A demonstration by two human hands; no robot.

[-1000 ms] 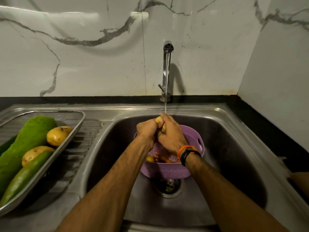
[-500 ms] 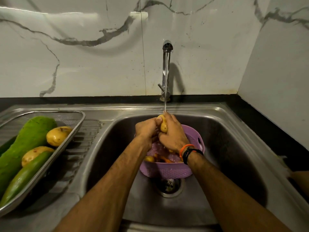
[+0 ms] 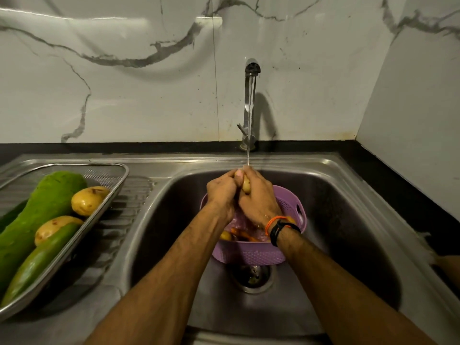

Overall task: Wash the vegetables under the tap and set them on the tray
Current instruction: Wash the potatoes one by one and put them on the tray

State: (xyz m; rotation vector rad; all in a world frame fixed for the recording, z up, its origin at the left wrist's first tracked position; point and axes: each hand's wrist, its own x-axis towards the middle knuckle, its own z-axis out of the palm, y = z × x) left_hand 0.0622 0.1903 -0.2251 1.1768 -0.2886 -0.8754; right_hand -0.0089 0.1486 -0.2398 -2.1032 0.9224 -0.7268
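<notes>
In the head view, both hands meet over the middle of the stainless steel sink (image 3: 336,220), right under the thin stream of water (image 3: 249,135) falling from the tall chrome tap (image 3: 249,100). The left hand (image 3: 222,192) and the right hand (image 3: 260,200) are curled together around a small yellow potato (image 3: 246,186), of which only a sliver shows between the fingers; each grip is wrapped on it, pressed from opposite sides. How its long axis lies cannot be told for sure, though the visible part runs roughly near to far. Just below the hands sits a perforated purple plastic basket (image 3: 290,206), with another yellow potato and something orange inside, partly hidden by the wrists. The shallow steel mesh-sided tray (image 3: 109,195) lies on the draining board, well to the left of the hands, carrying a big green gourd (image 3: 39,212), a slim green cucumber (image 3: 37,262) and two washed-looking yellow potatoes (image 3: 86,200). The tray is on the left hand's side, so that hand looks the handier one to carry the potato across, leftward and slightly nearer, into the open far-right corner of the tray.
</notes>
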